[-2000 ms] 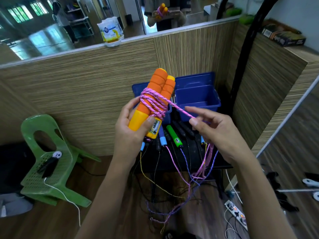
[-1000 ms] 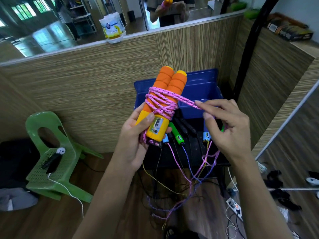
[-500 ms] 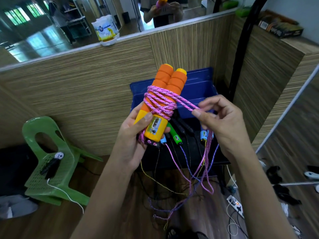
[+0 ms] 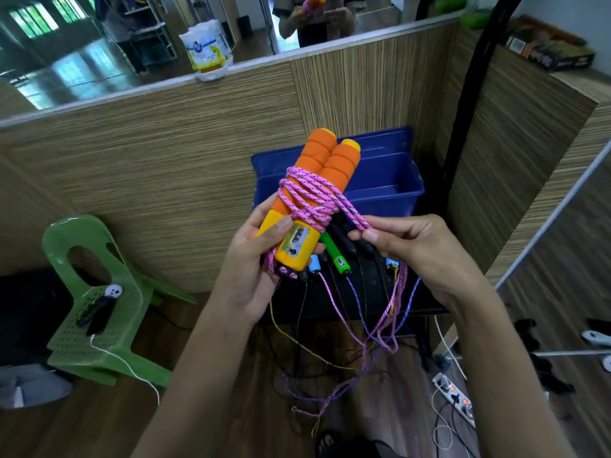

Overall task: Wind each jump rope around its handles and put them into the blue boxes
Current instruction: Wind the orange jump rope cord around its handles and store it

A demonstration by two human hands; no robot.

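Left hand [image 4: 256, 269]: wrapped round the yellow lower ends of the two orange handles [image 4: 317, 196], thumb pressed on the front just beside the small counter window, holding the pair upright and side by side.
Right hand [image 4: 420, 252]: thumb and forefinger pinched on the pink rope [image 4: 312, 196], just right of the handles.
Pink rope: several crossing turns wound round the middle of both handles; the loose remainder drops below the right hand in a long loop toward the floor.
Blue box [image 4: 380, 180]: open, directly behind the handles, at the far edge of the black table [image 4: 420, 302].
Other jump ropes [image 4: 335, 254]: green, black and blue handles lying on the black table beneath the hands, cords trailing over its near edge.
Green plastic chair [image 4: 96, 299]: on the floor to the left, against the wood-grain partition.
Power strip [image 4: 454, 399]: on the floor, lower right.
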